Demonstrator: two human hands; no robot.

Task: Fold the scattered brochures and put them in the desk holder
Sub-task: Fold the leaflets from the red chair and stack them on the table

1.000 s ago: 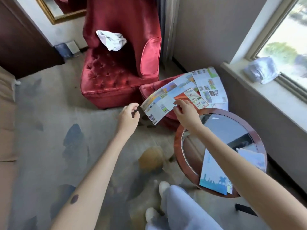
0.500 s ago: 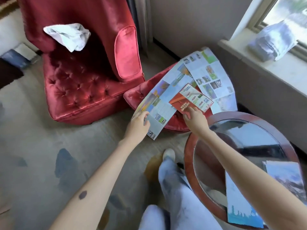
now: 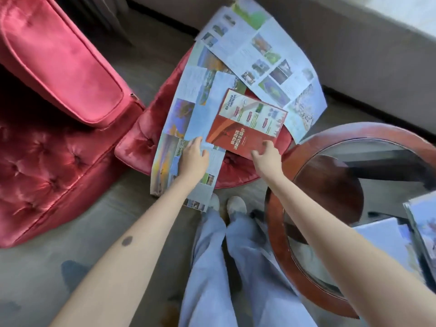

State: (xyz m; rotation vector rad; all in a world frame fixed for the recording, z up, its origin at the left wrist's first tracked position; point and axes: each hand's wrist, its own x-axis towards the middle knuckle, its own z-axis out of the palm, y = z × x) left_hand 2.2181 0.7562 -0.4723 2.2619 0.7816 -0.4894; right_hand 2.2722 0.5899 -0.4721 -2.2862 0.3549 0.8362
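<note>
Reaching over brochures spread across a red footstool (image 3: 141, 140).

Pinched red brochure (image 3: 245, 128) edge with right hand (image 3: 267, 156); pressed left hand (image 3: 194, 158), fingers loosely spread, flat on long unfolded brochure (image 3: 186, 119). Third brochure (image 3: 264, 55) partly overlapped; more papers cut off on round glass surface (image 3: 330, 142); desk holder unseen.

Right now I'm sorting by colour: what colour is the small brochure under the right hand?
Mostly red brochure, pale top panel; head view.

Red brochure (image 3: 245, 125) — large Chinese characters, upside down — blurred
</note>
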